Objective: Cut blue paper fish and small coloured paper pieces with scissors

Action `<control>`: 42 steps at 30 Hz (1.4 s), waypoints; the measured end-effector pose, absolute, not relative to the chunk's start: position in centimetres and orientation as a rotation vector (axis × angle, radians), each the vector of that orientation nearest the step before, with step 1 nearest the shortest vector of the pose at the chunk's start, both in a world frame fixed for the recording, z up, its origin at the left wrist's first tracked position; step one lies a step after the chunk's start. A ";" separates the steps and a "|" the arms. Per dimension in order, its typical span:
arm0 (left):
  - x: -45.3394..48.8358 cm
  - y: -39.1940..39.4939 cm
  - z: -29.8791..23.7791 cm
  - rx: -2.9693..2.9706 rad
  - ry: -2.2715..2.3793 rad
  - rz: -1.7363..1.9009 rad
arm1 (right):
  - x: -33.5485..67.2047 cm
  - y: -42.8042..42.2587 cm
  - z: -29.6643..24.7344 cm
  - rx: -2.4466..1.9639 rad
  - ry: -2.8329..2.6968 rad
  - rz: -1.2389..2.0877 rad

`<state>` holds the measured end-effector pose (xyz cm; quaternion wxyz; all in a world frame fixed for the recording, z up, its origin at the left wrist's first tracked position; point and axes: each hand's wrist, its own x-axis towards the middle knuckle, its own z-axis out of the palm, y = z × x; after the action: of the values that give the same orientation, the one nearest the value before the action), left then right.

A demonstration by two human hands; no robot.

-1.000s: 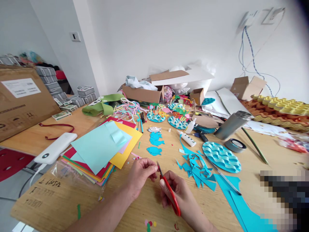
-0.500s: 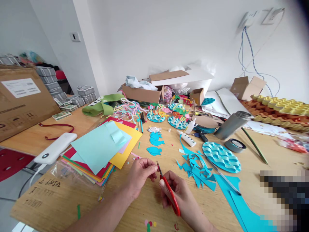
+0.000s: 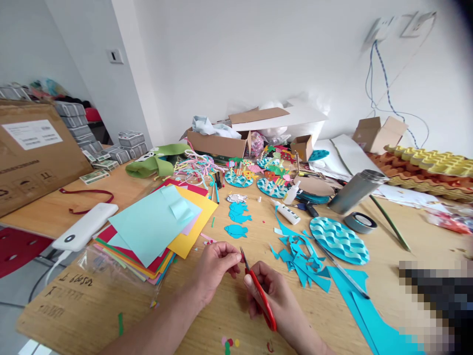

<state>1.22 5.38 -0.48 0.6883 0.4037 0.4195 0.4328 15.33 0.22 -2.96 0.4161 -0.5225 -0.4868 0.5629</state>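
Observation:
My right hand [image 3: 271, 291] grips a pair of red-handled scissors [image 3: 263, 301], whose blades point up and away to the left. Close to the scissor tips is my left hand [image 3: 219, 264], thumb and fingers pinched together. A speck of red shows at those fingertips, too small to name. Beyond my hands, several blue paper fish [image 3: 236, 230] lie in a column, with a small white fish-shaped piece [image 3: 237, 198] above them. Blue paper scraps [image 3: 301, 259] are heaped to the right of the scissors.
Coloured paper sheets [image 3: 148, 231] are stacked on the left, near a white power bank [image 3: 86, 226]. Right of centre lie a glue bottle [image 3: 288, 213], a wavy blue disc [image 3: 339, 240], a tape roll [image 3: 360, 222] and a tilted metal flask [image 3: 356, 191]. Cardboard boxes [image 3: 218, 143] line the wall.

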 end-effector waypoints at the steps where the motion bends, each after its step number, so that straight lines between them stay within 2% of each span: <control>1: 1.2 5.4 -0.5 0.903 0.941 0.969 | 15.3 0.2 -3.0 -1.311 -1.222 1.410; 33: 1.1 5.3 -0.6 0.930 0.951 0.898 | 15.0 0.4 -1.3 -1.357 -1.212 1.440; 42: 1.0 5.4 -0.6 0.924 0.915 0.874 | 15.2 0.4 -2.5 -1.324 -1.230 1.402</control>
<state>1.02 5.38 -0.61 0.7086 0.4163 0.4120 0.3935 15.21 0.36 -2.54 0.4142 -0.5269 -0.4893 0.5580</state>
